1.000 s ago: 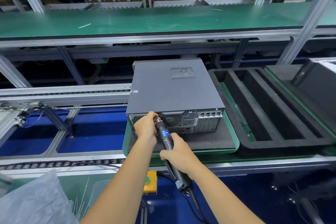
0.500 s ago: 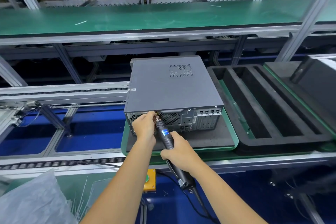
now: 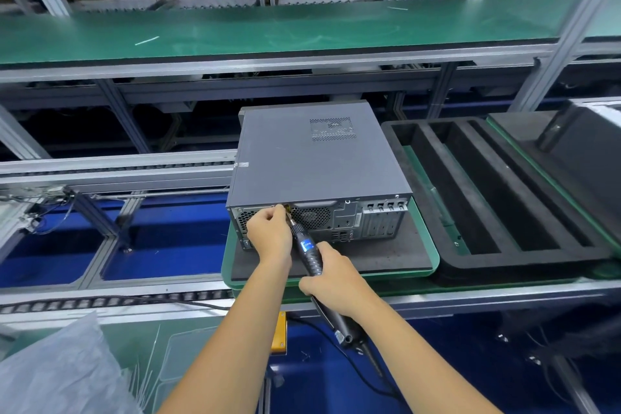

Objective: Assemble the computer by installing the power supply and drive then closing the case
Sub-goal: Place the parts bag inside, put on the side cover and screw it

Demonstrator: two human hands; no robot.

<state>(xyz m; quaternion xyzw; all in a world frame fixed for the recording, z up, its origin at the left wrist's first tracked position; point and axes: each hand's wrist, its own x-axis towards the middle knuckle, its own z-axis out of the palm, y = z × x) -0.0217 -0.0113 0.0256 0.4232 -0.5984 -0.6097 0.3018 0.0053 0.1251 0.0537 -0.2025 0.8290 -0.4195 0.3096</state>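
Grey computer case point(image 3: 316, 158) lies flat with its lid on, rear panel facing the person, on a dark mat in a green tray point(image 3: 426, 245). Left hand point(image 3: 268, 232) pinches at the screwdriver tip against the panel's top edge. Right hand point(image 3: 331, 274) is wrapped round the black electric screwdriver point(image 3: 309, 250). Black foam insert point(image 3: 497, 198) sits just right of the tray.

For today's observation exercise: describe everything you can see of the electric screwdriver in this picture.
The electric screwdriver is a slim black tool with a ribbed grip, a small lit blue display and a metal tip. It slants up and left, its tip at the upper rear edge of the computer case. The right hand grips its body; the left hand pinches near the tip. A black cable trails from its lower end.
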